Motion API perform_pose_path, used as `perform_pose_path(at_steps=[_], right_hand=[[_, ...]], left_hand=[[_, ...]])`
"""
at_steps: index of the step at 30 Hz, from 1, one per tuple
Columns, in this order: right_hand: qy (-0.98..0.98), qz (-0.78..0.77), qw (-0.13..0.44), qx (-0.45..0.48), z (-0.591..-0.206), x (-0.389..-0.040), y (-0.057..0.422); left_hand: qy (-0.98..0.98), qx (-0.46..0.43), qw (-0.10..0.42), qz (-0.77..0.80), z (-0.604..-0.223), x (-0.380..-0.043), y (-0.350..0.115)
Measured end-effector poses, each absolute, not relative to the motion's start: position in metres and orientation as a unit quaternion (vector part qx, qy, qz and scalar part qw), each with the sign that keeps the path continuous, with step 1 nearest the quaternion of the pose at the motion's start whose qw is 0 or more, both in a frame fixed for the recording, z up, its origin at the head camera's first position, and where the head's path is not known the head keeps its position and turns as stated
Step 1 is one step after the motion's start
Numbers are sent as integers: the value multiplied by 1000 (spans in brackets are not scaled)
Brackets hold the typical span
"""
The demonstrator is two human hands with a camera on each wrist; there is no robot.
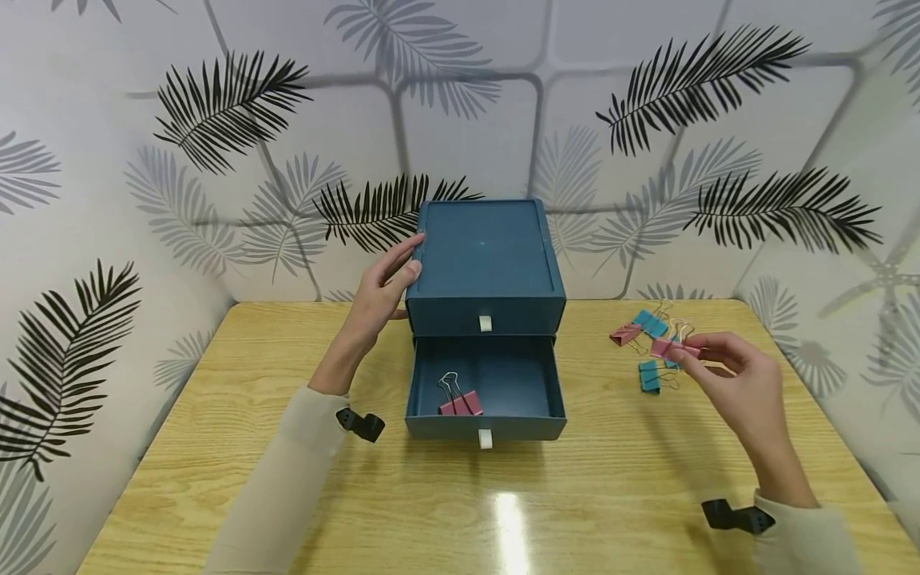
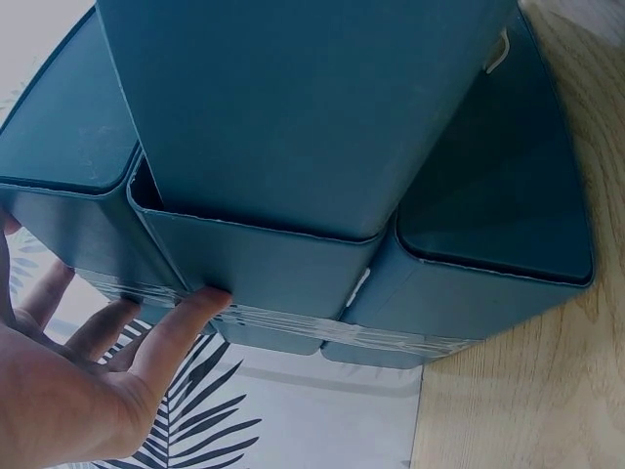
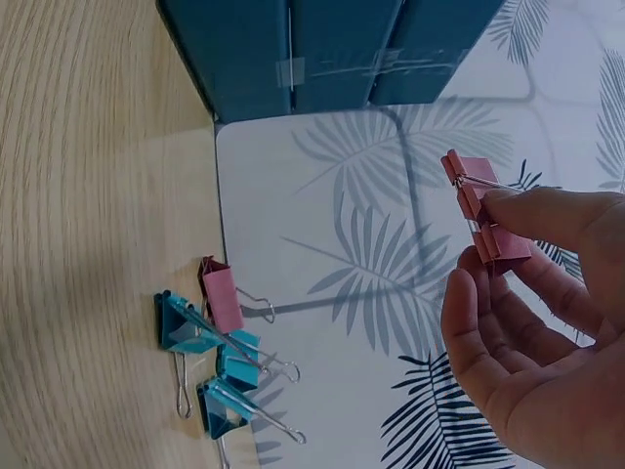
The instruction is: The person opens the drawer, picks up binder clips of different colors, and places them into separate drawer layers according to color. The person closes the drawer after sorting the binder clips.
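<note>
A dark blue drawer cabinet [image 1: 481, 247] stands on the table with its lower drawer [image 1: 446, 428] pulled out. Inside that drawer lies a pink binder clip [image 1: 463, 404], wire handles up. My left hand [image 1: 372, 302] rests against the cabinet's left side near the top, fingers extended; in the left wrist view its fingertips touch the side wall. With thumb and fingers, my right hand [image 1: 747, 391] pinches another pink binder clip [image 3: 510, 244] above the table. Below and beside it are another pink clip [image 1: 625, 334] and several teal binder clips [image 1: 649, 377], one partly hidden by the hand.
The upper drawer [image 1: 446, 318] is closed and has a white pull tab [image 1: 485, 323]. A wall with leaf-patterned covering [image 1: 474, 144] rises behind the wooden table [image 1: 287, 351]. Clear tape [image 3: 337, 66] runs across the cabinet's side.
</note>
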State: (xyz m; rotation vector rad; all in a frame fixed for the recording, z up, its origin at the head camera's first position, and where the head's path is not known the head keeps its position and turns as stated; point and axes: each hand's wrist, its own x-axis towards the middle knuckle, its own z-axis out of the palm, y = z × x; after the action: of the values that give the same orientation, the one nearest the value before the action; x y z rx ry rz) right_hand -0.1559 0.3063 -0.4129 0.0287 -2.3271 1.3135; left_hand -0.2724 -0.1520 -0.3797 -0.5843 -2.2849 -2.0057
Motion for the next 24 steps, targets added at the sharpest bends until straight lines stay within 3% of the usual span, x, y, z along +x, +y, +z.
perform_pose_path(at_steps=[24], right_hand=[[-836, 494, 224, 86, -398, -148, 267]], left_hand=[[-739, -190, 25, -646, -379, -272, -152]])
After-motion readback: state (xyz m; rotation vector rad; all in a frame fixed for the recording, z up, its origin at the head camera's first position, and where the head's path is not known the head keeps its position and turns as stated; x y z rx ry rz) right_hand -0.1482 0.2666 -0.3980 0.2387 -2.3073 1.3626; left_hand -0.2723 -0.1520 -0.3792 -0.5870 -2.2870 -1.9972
